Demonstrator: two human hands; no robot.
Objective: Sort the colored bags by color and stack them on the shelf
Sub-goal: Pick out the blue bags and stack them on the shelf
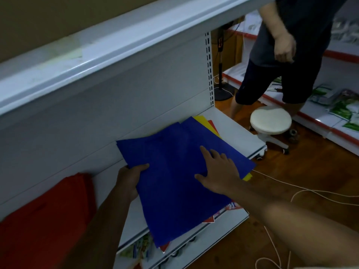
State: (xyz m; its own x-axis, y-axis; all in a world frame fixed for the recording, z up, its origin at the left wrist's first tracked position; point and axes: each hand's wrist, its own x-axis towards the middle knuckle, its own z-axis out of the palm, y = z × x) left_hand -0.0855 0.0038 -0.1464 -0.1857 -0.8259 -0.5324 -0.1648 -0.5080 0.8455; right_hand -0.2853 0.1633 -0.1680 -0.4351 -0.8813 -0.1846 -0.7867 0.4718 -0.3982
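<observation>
A flat blue bag [174,171] lies on top of a pile on the white shelf [237,131]. My left hand [130,179] grips its left edge, thumb on top. My right hand [219,171] rests flat on the bag with fingers spread. Under the blue bag, yellow bag edges [204,121] and a red-orange bag corner [213,126] stick out at the far end. A stack of red bags [48,220] sits on the same shelf at the left.
An upper shelf [116,45] overhangs the work area. Another person [287,55] stands at the right by a white round stool [271,121]. A white cord [303,193] trails over the wooden floor. Packaged goods [342,107] fill shelves at the far right.
</observation>
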